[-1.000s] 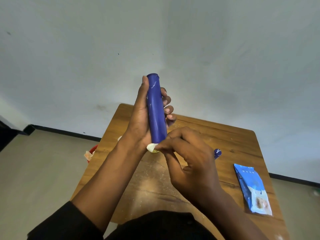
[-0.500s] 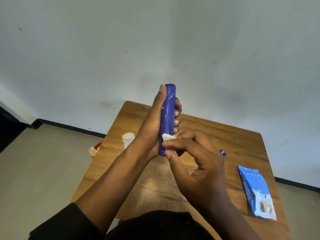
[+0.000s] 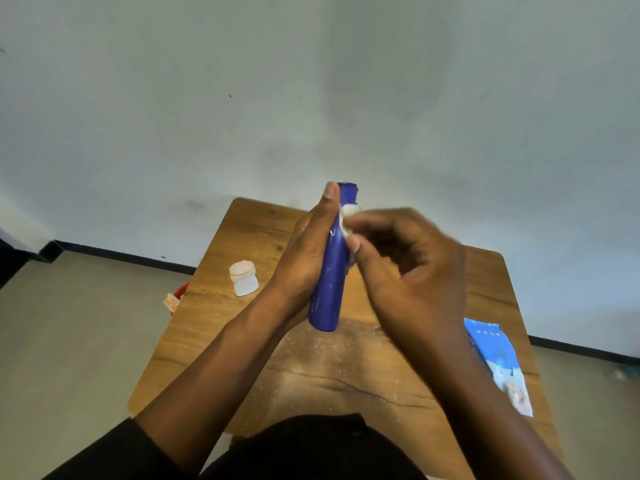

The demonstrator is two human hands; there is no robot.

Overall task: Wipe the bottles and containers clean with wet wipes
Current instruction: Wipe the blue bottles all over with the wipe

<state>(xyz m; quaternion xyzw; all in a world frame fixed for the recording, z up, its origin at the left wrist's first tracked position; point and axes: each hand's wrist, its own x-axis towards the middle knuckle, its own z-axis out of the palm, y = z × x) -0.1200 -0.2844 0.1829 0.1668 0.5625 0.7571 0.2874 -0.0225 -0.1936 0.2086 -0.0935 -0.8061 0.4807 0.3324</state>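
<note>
Our left hand grips the blue bottle upright while our right hand pinches a wet wipe against its top.

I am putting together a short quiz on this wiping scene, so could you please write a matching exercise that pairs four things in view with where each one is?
Things:
1. blue bottle
2. wet wipe
3. white container
4. wipes packet

Places:
A. lying flat near the table's right edge
B. standing on the table, left of the hands
C. held upright in the left hand
D. pinched in the right hand against the bottle's upper part

Pairs: 1-C, 2-D, 3-B, 4-A
</note>
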